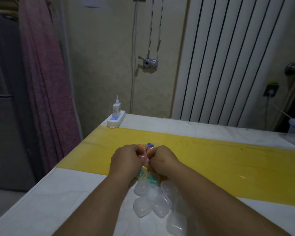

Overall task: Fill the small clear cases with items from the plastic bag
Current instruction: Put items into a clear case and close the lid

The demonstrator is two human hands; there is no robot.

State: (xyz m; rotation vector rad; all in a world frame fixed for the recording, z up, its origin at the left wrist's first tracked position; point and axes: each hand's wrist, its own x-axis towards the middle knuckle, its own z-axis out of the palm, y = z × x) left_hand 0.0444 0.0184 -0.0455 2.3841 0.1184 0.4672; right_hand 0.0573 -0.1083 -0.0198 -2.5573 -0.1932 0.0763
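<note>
A clear plastic bag [147, 151] stuffed with small colourful items lies on the yellow strip of the table. My left hand [125, 158] and my right hand [162, 159] both grip it from either side, fingers curled into the plastic at its middle. Orange and blue pieces show at the bag's far end, green and yellow ones [149, 176] under my wrists. Several small clear cases [153, 200] lie in a loose heap between my forearms, closer to me than the bag. My forearms hide part of the heap.
The table [58, 193] is white with a yellow band [228, 159] across it; its left edge runs diagonally. A white power strip [116, 120] with a charger sits at the far left corner. A radiator and wall stand behind.
</note>
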